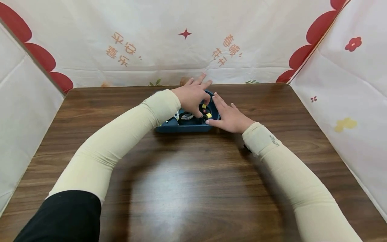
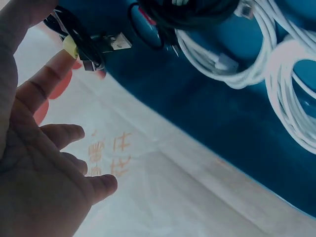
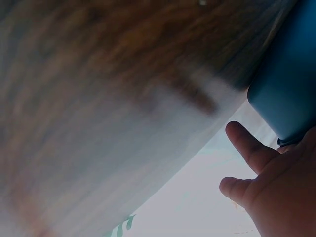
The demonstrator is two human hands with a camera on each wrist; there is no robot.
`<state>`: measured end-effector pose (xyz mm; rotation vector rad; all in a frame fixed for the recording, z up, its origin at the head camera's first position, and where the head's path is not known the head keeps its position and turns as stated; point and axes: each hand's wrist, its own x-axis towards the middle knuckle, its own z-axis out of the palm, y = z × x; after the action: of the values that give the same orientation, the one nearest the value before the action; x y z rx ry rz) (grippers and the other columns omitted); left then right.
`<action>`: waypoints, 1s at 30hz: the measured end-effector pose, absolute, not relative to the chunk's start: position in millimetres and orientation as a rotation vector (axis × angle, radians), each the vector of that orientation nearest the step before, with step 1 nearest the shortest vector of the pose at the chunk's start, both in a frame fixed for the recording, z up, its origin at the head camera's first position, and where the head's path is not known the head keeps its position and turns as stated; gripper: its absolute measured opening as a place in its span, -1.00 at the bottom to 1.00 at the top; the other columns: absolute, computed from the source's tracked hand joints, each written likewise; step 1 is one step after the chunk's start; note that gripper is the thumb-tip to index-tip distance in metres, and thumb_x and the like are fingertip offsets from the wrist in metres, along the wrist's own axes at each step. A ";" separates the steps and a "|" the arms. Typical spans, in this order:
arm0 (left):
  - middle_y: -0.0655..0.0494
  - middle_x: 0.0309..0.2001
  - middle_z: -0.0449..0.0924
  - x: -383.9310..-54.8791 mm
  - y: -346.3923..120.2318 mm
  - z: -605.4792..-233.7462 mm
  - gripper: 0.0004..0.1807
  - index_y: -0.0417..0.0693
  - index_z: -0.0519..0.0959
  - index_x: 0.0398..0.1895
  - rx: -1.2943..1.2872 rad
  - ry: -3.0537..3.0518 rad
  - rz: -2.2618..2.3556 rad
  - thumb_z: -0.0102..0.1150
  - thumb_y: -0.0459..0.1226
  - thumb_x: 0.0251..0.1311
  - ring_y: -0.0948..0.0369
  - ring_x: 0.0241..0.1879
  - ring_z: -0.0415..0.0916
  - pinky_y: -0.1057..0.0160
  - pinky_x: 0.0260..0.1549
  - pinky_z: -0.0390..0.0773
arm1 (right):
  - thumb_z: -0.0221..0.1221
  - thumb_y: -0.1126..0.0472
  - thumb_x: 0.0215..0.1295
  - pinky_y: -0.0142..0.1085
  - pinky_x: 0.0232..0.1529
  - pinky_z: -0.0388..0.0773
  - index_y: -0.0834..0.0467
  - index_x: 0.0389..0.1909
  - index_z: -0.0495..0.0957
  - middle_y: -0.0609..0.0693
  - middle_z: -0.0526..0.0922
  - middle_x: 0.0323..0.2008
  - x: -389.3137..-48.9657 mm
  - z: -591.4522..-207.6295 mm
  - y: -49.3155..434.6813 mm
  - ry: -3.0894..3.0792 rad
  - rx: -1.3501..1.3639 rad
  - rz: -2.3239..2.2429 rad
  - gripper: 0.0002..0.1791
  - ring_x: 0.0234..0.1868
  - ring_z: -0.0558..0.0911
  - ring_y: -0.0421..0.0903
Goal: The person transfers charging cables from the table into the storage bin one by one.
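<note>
A dark blue box (image 1: pixel 184 128) stands at the far side of the table, holding coiled cables. My left hand (image 1: pixel 193 97) reaches into its right part from above. Between thumb and index finger it pinches a bundled black USB cable (image 2: pixel 81 37) with a yellow tie and a metal plug; its other fingers spread apart. My right hand (image 1: pixel 228 117) rests against the box's right end, fingers straight. In the right wrist view, that hand lies along the box's outer wall (image 3: pixel 289 74). Coiled white cables (image 2: pixel 291 94) and a black cable (image 2: pixel 197 15) lie in the box.
The brown wooden table (image 1: pixel 193 188) spreads out in front of the box. Behind the table hangs a white printed cloth (image 1: pixel 169 50), with more white cloth at both sides.
</note>
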<state>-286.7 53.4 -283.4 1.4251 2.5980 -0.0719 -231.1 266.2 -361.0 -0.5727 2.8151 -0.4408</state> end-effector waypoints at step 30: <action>-0.11 0.59 -0.31 -286.7 31.5 -280.6 -0.41 0.14 0.53 0.27 1.250 2.696 -0.031 0.24 0.16 0.24 -0.08 0.51 -0.66 -0.22 0.42 -0.20 | -0.04 -0.39 0.38 0.34 0.37 -0.28 0.11 0.59 -0.40 -0.07 -0.52 0.56 -244.2 -368.5 262.9 2.799 -0.635 -0.446 0.09 0.55 -0.07 0.10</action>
<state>-286.7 31.5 -280.6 1.2497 2.6960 -0.0312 -244.2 262.9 -368.5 -0.6351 2.7991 -0.4455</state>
